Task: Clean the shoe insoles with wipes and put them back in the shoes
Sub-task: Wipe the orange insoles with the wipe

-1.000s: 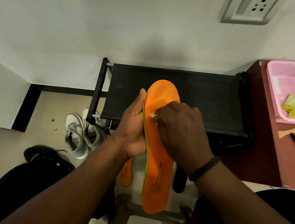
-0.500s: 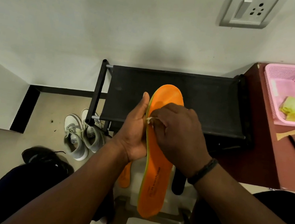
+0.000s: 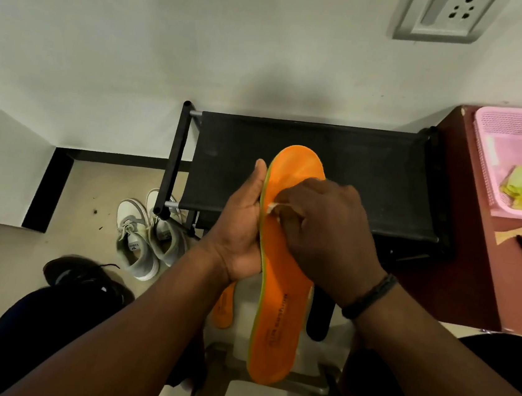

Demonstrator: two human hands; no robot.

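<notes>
I have the orange insole (image 3: 279, 301) up lengthwise over the black rack (image 3: 368, 184). My left hand (image 3: 243, 225) grips its left edge, thumb along the rim. My right hand (image 3: 324, 228) curls over a white wipe (image 3: 272, 206), pressing it on the insole. A second insole (image 3: 223, 310) lies below; grey shoes (image 3: 145, 233) sit on the floor to the left.

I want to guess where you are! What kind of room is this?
Probably a home entryway or a corner of a room: a black shoe rack stands against the wall, grey sneakers sit on the floor, and a wall socket is above.
</notes>
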